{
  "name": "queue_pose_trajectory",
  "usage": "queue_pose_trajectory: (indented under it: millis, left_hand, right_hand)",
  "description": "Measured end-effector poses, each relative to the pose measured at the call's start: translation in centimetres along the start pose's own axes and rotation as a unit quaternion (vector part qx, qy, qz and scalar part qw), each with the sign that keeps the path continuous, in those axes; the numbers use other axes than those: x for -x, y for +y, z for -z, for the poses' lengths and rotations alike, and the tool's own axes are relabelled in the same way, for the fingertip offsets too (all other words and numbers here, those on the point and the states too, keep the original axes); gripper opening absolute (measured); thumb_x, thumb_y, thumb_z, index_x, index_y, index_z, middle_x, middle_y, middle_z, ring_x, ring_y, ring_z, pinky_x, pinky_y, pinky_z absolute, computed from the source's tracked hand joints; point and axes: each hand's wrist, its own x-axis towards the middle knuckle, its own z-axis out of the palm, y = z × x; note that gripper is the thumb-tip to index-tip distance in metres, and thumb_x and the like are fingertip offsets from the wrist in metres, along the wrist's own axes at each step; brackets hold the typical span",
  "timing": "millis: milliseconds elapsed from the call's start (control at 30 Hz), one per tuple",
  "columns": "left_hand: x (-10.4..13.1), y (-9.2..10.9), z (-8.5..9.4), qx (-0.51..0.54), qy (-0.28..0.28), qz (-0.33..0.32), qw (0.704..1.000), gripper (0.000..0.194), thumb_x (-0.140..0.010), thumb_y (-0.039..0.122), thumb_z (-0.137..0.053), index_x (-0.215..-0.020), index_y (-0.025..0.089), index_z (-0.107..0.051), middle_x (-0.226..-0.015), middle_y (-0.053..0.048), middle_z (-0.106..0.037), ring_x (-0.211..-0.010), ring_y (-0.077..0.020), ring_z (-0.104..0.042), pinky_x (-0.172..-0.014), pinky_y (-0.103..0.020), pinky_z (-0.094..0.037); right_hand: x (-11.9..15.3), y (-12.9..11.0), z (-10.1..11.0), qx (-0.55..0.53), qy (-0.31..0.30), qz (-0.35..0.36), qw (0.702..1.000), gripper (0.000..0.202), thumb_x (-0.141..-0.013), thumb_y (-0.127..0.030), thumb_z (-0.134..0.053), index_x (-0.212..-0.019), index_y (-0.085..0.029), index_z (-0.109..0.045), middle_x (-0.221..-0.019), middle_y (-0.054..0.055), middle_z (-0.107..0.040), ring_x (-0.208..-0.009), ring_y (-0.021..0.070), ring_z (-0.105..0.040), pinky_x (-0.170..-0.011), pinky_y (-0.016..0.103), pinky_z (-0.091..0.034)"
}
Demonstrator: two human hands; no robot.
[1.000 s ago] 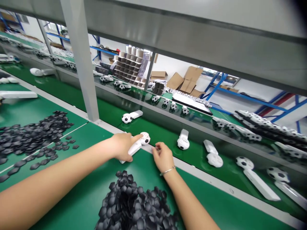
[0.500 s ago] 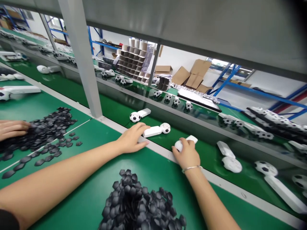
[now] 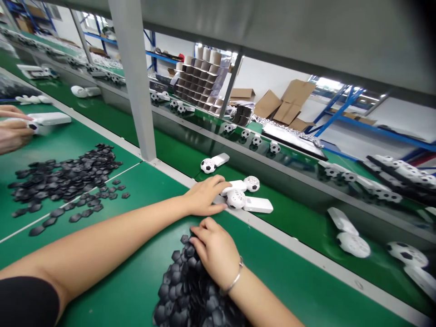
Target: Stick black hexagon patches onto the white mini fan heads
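My left hand (image 3: pixel 206 195) reaches over the edge of the green belt, fingers and thumb around the ball end of a white football-headed device (image 3: pixel 235 199). That device's handle points right. Behind it, partly under my fingers, lies another football-headed device (image 3: pixel 252 183). My right hand (image 3: pixel 218 250), with a bracelet at the wrist, is at the top of a pile of black pentagon pieces (image 3: pixel 177 290). Its thumb and fingertips are closed on a black piece there, mostly hidden by the fingers.
More football-headed devices (image 3: pixel 352 244) lie along the green belt (image 3: pixel 289 213). A grey post (image 3: pixel 134 81) rises at the belt's edge. At left, another person's hands (image 3: pixel 15 131) hold a device beyond a second heap of black pieces (image 3: pixel 68 177). Cardboard boxes (image 3: pixel 286 104) stand behind.
My right hand has left the device at the belt and moved left and down to the black pile. That device now lies by my left hand. The other person's hand has left the far heap.
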Motion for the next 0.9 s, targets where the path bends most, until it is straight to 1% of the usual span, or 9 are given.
queue_pose_trajectory:
  millis: [67,133,267,367,467,533,667,767,900]
  left_hand:
    - [-0.5,0.4,-0.6,-0.002,-0.008,-0.020,1.000,0.072,-0.080,0.052,-0.059,-0.142,0.028,-0.031,-0.142,-0.009,-0.031,-0.117,-0.0270,-0.045,-0.091,-0.038,-0.045]
    - [-1.2,1.1,-1.4,-0.012,-0.017,-0.036,0.999,0.077,-0.079,0.057,-0.060,-0.144,0.031,-0.029,-0.145,-0.008,-0.029,-0.118,-0.0284,-0.043,-0.093,-0.040,-0.043]
    - [-3.3,2.9,-2.6,-0.043,-0.031,-0.032,0.998,0.074,-0.079,0.057,-0.060,-0.142,0.031,-0.032,-0.135,-0.008,-0.042,-0.110,-0.0281,-0.046,-0.086,-0.039,-0.045]
    - [-3.9,3.8,-2.8,-0.072,-0.032,-0.040,0.996,0.064,-0.079,0.050,-0.061,-0.135,0.029,-0.039,-0.127,-0.009,-0.046,-0.107,-0.0279,-0.049,-0.080,-0.037,-0.046]
    - [-2.5,3.6,-2.2,-0.062,-0.038,-0.062,0.995,0.057,-0.076,0.046,-0.062,-0.128,0.027,-0.044,-0.125,-0.008,-0.047,-0.097,-0.0250,-0.056,-0.074,-0.034,-0.047]
    - [-0.8,3.1,-1.6,-0.031,-0.049,-0.073,0.996,0.055,-0.075,0.047,-0.061,-0.123,0.025,-0.046,-0.122,-0.007,-0.051,-0.092,-0.0237,-0.059,-0.072,-0.033,-0.047]
    - [2.1,2.4,-0.3,0.025,-0.071,-0.070,0.995,0.060,-0.065,0.043,-0.066,-0.118,0.024,-0.045,-0.111,-0.005,-0.060,-0.096,-0.0267,-0.060,-0.076,-0.033,-0.047]
    - [2.7,2.5,0.4,0.043,-0.092,-0.048,0.994,0.062,-0.063,0.037,-0.065,-0.119,0.025,-0.042,-0.110,-0.003,-0.063,-0.094,-0.0264,-0.062,-0.073,-0.032,-0.047]
    - [2.3,2.5,0.6,0.063,-0.112,-0.039,0.991,0.065,-0.063,0.035,-0.065,-0.123,0.026,-0.039,-0.115,-0.003,-0.062,-0.097,-0.0264,-0.062,-0.075,-0.032,-0.047]
  right_hand:
    - [-0.3,0.1,-0.2,-0.016,-0.004,-0.001,1.000,0.015,-0.086,-0.016,-0.062,-0.096,-0.022,-0.071,-0.092,0.005,-0.061,-0.086,0.0197,-0.059,-0.077,0.030,-0.048]
    - [-0.4,0.0,-0.1,-0.037,-0.004,-0.003,0.999,0.010,-0.083,-0.013,-0.065,-0.089,-0.020,-0.069,-0.089,0.003,-0.062,-0.085,0.0185,-0.059,-0.078,0.029,-0.047]
    - [0.1,-0.4,0.2,-0.045,-0.005,0.007,0.999,0.012,-0.078,-0.008,-0.069,-0.082,-0.018,-0.064,-0.079,0.000,-0.063,-0.078,0.0178,-0.058,-0.075,0.029,-0.046]
    - [0.9,-0.6,0.9,-0.031,0.006,0.034,0.999,0.013,-0.081,-0.009,-0.065,-0.090,-0.019,-0.067,-0.085,0.003,-0.065,-0.082,0.0194,-0.058,-0.077,0.031,-0.047]
    - [1.8,-0.6,2.8,-0.036,0.046,0.035,0.998,0.020,-0.086,-0.008,-0.056,-0.097,-0.020,-0.068,-0.089,0.005,-0.064,-0.083,0.0200,-0.059,-0.076,0.031,-0.048]
    - [2.3,-0.3,4.7,-0.049,0.076,0.023,0.996,0.021,-0.087,-0.007,-0.053,-0.093,-0.020,-0.068,-0.089,0.006,-0.064,-0.082,0.0199,-0.060,-0.074,0.031,-0.049]
    - [3.0,1.1,7.4,-0.039,0.098,-0.028,0.994,0.015,-0.084,-0.007,-0.056,-0.082,-0.021,-0.063,-0.083,0.004,-0.064,-0.078,0.0202,-0.060,-0.072,0.031,-0.047]
    - [3.0,2.2,7.6,-0.044,0.085,-0.037,0.995,0.011,-0.085,-0.011,-0.057,-0.081,-0.021,-0.060,-0.079,0.002,-0.064,-0.073,0.0191,-0.059,-0.067,0.029,-0.045]
    - [2.5,3.4,6.4,-0.057,0.096,-0.003,0.994,0.010,-0.086,-0.013,-0.058,-0.083,-0.021,-0.061,-0.080,0.002,-0.064,-0.074,0.0186,-0.059,-0.069,0.029,-0.046]
